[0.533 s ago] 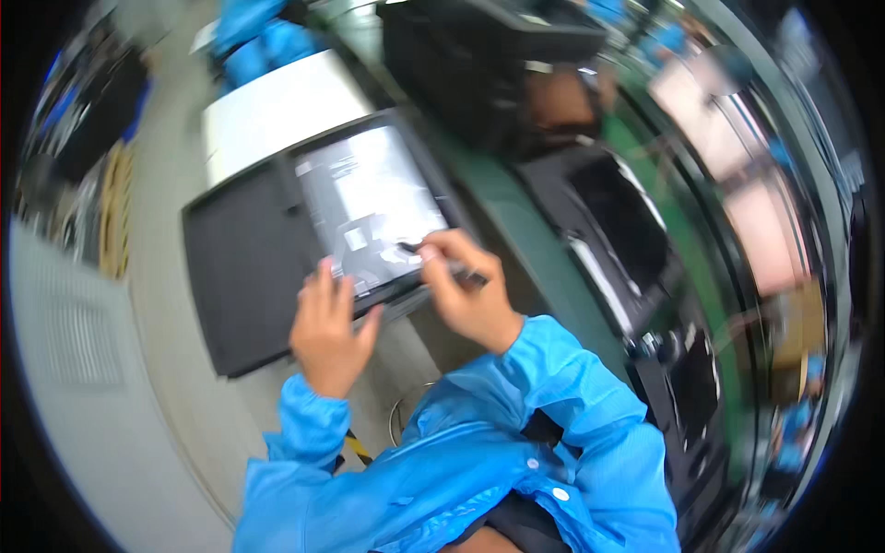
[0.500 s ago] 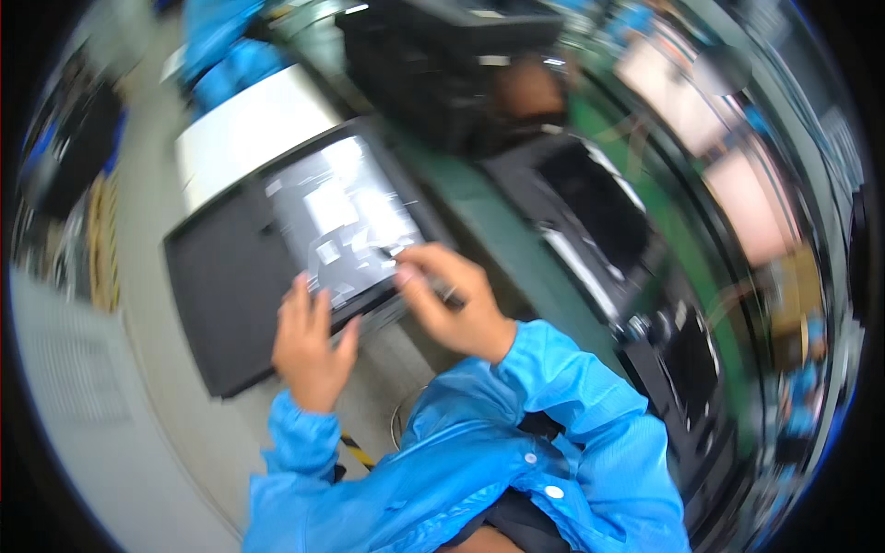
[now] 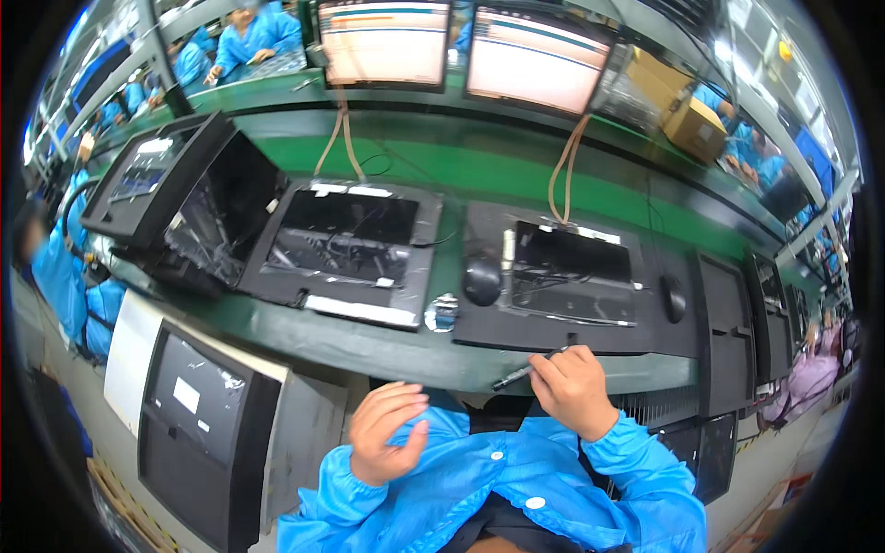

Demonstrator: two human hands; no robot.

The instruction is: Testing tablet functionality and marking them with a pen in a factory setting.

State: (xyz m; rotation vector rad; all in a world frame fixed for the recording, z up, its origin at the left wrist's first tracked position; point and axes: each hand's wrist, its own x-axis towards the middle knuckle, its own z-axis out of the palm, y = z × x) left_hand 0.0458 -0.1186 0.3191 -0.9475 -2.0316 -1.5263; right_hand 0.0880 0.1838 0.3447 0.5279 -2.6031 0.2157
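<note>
Right hand (image 3: 570, 387) pinches a black pen (image 3: 513, 376), best kept off the display panel (image 3: 590, 260) ahead; left hand (image 3: 389, 435) loosely spread.

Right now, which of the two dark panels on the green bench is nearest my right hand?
The right-hand dark panel, lying between two rounded black objects; the left-hand panel sits farther from your right hand.

This looks like a factory work room. A long green table (image 3: 406, 149) runs across it. Two big lit screens (image 3: 383, 48) stand near its far edge, black trays (image 3: 724, 323) sit toward its right end, and people in blue coats (image 3: 261, 37) work past it.
</note>
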